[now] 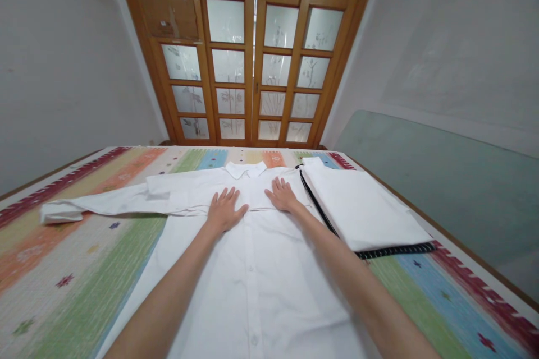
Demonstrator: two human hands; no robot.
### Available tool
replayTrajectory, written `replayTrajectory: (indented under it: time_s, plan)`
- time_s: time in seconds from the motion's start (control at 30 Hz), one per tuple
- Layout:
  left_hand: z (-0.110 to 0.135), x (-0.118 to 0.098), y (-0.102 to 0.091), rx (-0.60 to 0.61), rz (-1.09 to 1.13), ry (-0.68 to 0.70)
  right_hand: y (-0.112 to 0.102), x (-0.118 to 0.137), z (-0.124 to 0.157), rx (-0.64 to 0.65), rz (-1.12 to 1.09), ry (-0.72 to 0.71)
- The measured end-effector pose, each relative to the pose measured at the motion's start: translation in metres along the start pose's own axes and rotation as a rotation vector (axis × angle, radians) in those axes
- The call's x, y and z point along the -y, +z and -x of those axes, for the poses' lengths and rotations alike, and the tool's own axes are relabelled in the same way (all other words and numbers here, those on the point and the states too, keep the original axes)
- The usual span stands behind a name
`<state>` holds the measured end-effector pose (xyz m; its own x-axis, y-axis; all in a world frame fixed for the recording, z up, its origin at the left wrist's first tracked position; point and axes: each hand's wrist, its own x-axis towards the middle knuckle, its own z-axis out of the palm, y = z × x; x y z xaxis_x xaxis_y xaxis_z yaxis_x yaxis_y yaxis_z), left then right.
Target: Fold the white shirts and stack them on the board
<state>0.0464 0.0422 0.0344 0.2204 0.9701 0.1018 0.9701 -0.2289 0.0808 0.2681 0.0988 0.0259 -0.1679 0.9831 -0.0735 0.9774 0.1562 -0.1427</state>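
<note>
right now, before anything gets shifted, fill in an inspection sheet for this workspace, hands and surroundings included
surface: striped cover with small coloured motifs
job's things: white shirt spread out, collar at the far end; one sleeve stretched out to the left, the other not made out
clutter: folded white cloth at the right, black patterned material showing along its edges
left hand: open, palm down on the shirt
right hand: open, palm down on the shirt, nearer the folded cloth
cables: nothing seen
surroundings: wood-framed glass doors ahead, pale walls either side, pale green panel at the right
</note>
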Motion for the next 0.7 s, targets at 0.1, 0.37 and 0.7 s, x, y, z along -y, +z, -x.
replayTrajectory:
  time_s: [0.1,0.37,0.7]
  plan:
    - [0.000,0.000,0.002,-0.018,0.014,-0.003,0.003,0.032,0.006,-0.008,-0.052,-0.029]
    - [-0.003,0.010,0.001,-0.020,0.024,-0.026,0.004,0.054,0.010,-0.024,-0.079,-0.084]
    - [-0.004,0.057,-0.007,0.081,0.010,-0.162,-0.008,0.001,0.008,0.003,-0.020,-0.013]
